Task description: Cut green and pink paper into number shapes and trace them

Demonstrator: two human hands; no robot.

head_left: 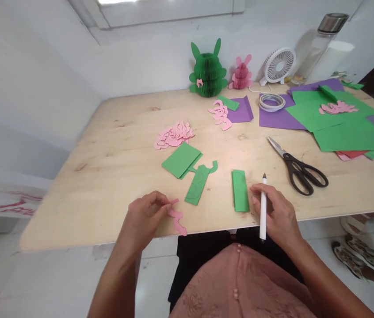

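Near the table's front edge, my left hand (150,212) pinches a wavy pink paper cutout (177,221). My right hand (275,212) holds a white pen (263,212), its dark tip pointing away from me. Just left of that hand lies a folded green paper strip (240,191). Between my hands rests a green paper piece with drawn curves and a cut hooked end (197,185). Behind it, a folded green paper square (182,159) partly overlaps it. A heap of pink paper cutouts (174,134) sits farther back.
Black-handled scissors (296,165) lie to the right. Behind are purple paper (240,112), a tape roll (272,102) and stacked green sheets (346,132). Along the wall stand a green paper figure (208,73), a pink one (241,75), a fan (279,65) and a bottle (319,46).
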